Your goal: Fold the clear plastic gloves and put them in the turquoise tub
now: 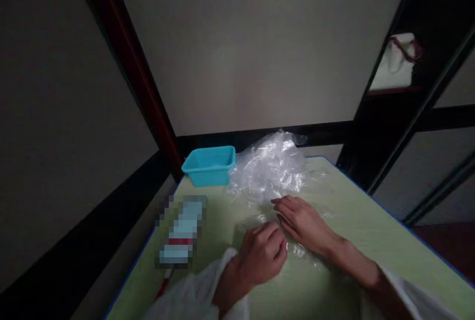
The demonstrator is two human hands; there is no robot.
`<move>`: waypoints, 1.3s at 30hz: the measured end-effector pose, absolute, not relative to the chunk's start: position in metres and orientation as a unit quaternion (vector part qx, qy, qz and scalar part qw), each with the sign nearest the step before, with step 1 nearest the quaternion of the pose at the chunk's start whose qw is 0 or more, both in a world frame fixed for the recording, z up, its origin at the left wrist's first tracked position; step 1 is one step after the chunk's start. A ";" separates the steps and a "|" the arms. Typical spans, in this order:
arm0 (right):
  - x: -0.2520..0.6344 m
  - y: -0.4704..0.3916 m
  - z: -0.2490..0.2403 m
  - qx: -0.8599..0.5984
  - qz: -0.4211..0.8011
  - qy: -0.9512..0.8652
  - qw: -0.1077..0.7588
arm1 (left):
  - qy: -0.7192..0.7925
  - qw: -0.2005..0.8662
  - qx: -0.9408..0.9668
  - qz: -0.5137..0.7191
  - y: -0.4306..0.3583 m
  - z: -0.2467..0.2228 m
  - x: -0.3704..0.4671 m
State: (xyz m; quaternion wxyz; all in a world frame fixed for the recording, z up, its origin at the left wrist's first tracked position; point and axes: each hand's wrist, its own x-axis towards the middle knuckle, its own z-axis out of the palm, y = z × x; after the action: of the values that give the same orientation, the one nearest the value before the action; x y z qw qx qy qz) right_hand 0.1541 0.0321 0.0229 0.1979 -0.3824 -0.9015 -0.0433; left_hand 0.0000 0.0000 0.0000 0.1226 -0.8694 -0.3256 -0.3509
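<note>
On the table in front of me lies a clear, thin plastic bag, spread flat and partly hidden by my hands. My left hand is closed at its near left part, with the fingers curled in on the plastic. Just to the right, my right hand rests low over the same bag, palm down, with its fingers stretched out toward the left. Beyond the fingertips rises a crumpled heap of clear plastic bags, its lower edge close to my right hand.
A turquoise plastic basket stands at the table's far left corner. Nearer, on the left, lies a blurred-out flat object, with a red and white stick below it. Walls border the table; a white bag sits on a shelf at right.
</note>
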 end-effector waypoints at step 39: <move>0.175 0.053 0.006 -0.499 -0.030 -0.851 0.158 | -0.524 -0.036 -0.833 -0.175 0.035 -0.013 -0.005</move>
State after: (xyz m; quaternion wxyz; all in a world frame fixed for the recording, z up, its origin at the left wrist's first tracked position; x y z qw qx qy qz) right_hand 0.1746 0.0534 0.0056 0.1583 -0.4992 -0.8514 -0.0304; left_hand -0.0052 0.0345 -0.0133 -0.0362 -0.8330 -0.5236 -0.1752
